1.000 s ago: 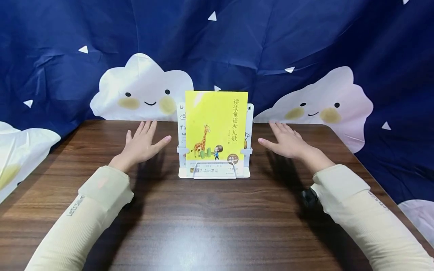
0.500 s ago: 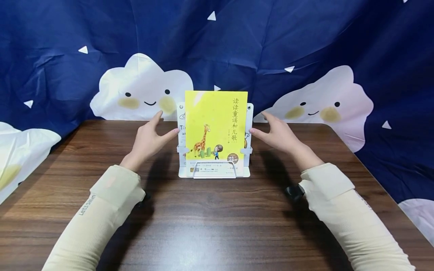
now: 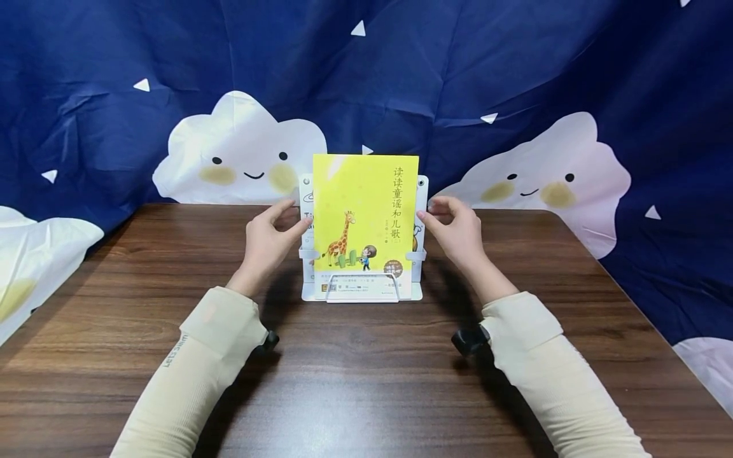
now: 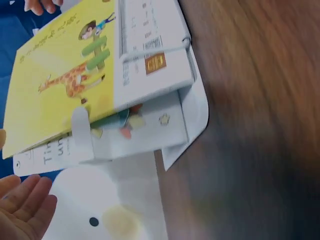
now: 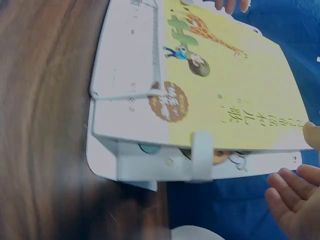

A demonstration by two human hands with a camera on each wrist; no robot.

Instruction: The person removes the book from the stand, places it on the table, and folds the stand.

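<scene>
A yellow book (image 3: 366,191) with a giraffe and a child on its cover stands upright on a white book stand (image 3: 306,289). Two side clips and a clear front bar (image 3: 363,301) hold it there. My left hand (image 3: 268,235) is at the stand's left edge, thumb in front and fingers spread apart from it. At the right edge my right hand (image 3: 460,232) mirrors this, its thumb tip right at the book's side. In the wrist views the left fingers (image 4: 30,200) and right fingers (image 5: 292,195) show a gap to the stand's back panel.
The stand rests on a dark wooden table (image 3: 355,381) near its far edge. Behind hangs a blue curtain (image 3: 389,76) with smiling white clouds. A black wrist device (image 3: 469,341) shows under the right sleeve.
Both hands have come inward from either side of the stand, the left moving right and the right moving left. Their fingers have bent from flat and spread. The book and stand have not moved.
</scene>
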